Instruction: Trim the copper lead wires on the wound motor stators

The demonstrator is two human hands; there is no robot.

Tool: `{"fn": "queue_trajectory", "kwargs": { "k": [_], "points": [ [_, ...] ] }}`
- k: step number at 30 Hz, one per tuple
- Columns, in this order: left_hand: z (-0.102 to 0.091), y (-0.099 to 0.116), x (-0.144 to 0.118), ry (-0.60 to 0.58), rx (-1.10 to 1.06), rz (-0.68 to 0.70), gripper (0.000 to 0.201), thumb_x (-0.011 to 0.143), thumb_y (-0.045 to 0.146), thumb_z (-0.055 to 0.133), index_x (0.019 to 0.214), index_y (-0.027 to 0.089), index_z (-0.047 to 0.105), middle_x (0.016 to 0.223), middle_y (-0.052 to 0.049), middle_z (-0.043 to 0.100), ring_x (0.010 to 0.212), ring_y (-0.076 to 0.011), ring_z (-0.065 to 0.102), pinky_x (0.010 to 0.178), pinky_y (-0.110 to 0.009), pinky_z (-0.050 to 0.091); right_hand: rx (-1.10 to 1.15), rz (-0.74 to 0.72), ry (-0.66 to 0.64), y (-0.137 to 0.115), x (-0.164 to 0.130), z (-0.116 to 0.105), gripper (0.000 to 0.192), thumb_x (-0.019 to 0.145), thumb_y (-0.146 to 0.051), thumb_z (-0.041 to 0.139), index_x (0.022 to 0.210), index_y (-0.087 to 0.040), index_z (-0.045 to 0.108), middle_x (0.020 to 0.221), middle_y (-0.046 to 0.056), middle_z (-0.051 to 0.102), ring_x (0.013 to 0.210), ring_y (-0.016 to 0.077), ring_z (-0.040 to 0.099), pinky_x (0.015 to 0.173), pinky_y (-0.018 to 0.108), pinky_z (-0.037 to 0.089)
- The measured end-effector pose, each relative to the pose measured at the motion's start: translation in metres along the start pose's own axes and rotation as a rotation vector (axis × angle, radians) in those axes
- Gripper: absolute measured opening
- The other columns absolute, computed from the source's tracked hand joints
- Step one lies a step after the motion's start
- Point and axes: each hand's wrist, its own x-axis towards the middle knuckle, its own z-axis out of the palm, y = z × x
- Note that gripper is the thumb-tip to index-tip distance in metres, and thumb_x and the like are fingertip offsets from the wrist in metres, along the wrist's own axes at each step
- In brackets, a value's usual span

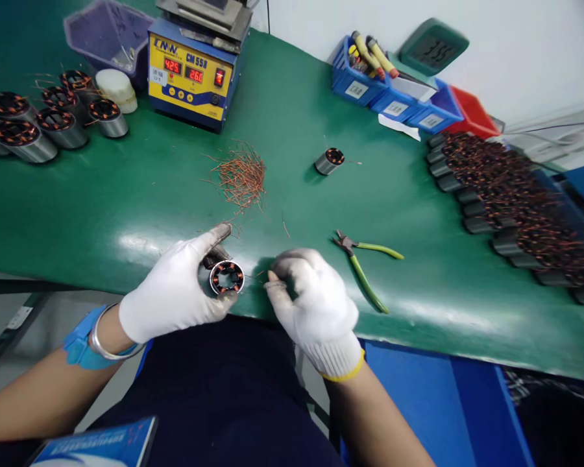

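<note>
My left hand (185,285), in a white glove with darkened fingertips, is closed around a small motor stator (227,277). The stator's ring-shaped end, with black insulation and copper windings, faces up toward me. Just right of it, my right hand (314,292), also gloved, has thumb and forefinger pinched together. A thin copper wire (259,274) shows between the stator and those fingertips; whether they grip it I cannot tell. Diagonal cutters (351,245) with green handles lie spread on the green table mat (175,194), right of my right hand. Beyond my hands is a pile of copper wire clippings (241,176).
One stator (329,161) stands apart beyond the cutters. Several larger stators (61,126) are at left, near a purple bin (107,39) and a yellow-blue CM control box (192,78). Rows of stators (511,214) line the right. Blue bins (360,81) and a digital clock (433,47) are at back.
</note>
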Motion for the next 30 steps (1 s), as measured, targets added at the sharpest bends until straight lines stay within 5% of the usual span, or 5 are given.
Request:
{"fn": "queue_trajectory", "kwargs": {
  "k": [4, 10, 14, 20, 30],
  "points": [
    [-0.003, -0.005, -0.001, -0.025, 0.024, 0.026, 0.07, 0.07, 0.031, 0.068, 0.135, 0.016, 0.047, 0.103, -0.006, 0.073, 0.089, -0.0222, 0.071, 0.082, -0.033, 0.058, -0.027, -0.141, -0.086, -0.008, 0.0, -0.003, 0.061, 0.086, -0.045, 0.062, 0.138, -0.017, 0.045, 0.137, 0.02, 0.055, 0.103, 0.0297, 0.066, 0.07, 0.038, 0.056],
    [0.0, -0.006, -0.003, 0.03, 0.104, 0.013, 0.061, 0.069, 0.032, 0.07, 0.126, 0.018, 0.054, 0.109, -0.01, 0.071, 0.098, -0.0281, 0.069, 0.088, -0.042, 0.057, -0.051, -0.036, -0.255, -0.003, 0.0, 0.022, 0.025, 0.095, -0.037, 0.052, 0.109, -0.022, 0.067, 0.092, 0.006, 0.075, 0.073, 0.021, 0.068, 0.059, 0.029, 0.046],
    [0.0, 0.001, 0.001, -0.012, 0.114, 0.106, 0.05, 0.075, 0.029, 0.067, 0.122, 0.017, 0.056, 0.116, -0.01, 0.067, 0.104, -0.0248, 0.066, 0.091, -0.037, 0.055, 0.016, 0.015, -0.311, 0.001, 0.004, 0.019, 0.021, 0.094, -0.032, 0.053, 0.1, -0.021, 0.069, 0.085, 0.005, 0.073, 0.071, 0.0204, 0.066, 0.06, 0.029, 0.042],
    [-0.001, 0.01, 0.012, -0.156, 0.131, 0.248, 0.019, 0.074, 0.014, 0.057, 0.092, 0.017, 0.061, 0.09, -0.004, 0.065, 0.081, -0.0169, 0.063, 0.073, -0.03, 0.052, 0.333, 0.124, -0.496, 0.011, 0.016, -0.001, 0.018, 0.092, -0.028, 0.053, 0.097, -0.021, 0.069, 0.087, 0.002, 0.072, 0.074, 0.0165, 0.064, 0.062, 0.026, 0.041],
    [0.024, 0.004, 0.012, -0.004, 0.291, 0.419, 0.017, 0.069, 0.007, 0.05, 0.082, 0.015, 0.057, 0.082, -0.009, 0.055, 0.073, -0.0209, 0.051, 0.064, -0.034, 0.045, 0.557, 0.271, -0.563, 0.022, 0.019, -0.024, 0.015, 0.088, -0.022, 0.051, 0.084, -0.017, 0.066, 0.072, -0.001, 0.064, 0.066, 0.012, 0.055, 0.06, 0.024, 0.04]
  ]
}}
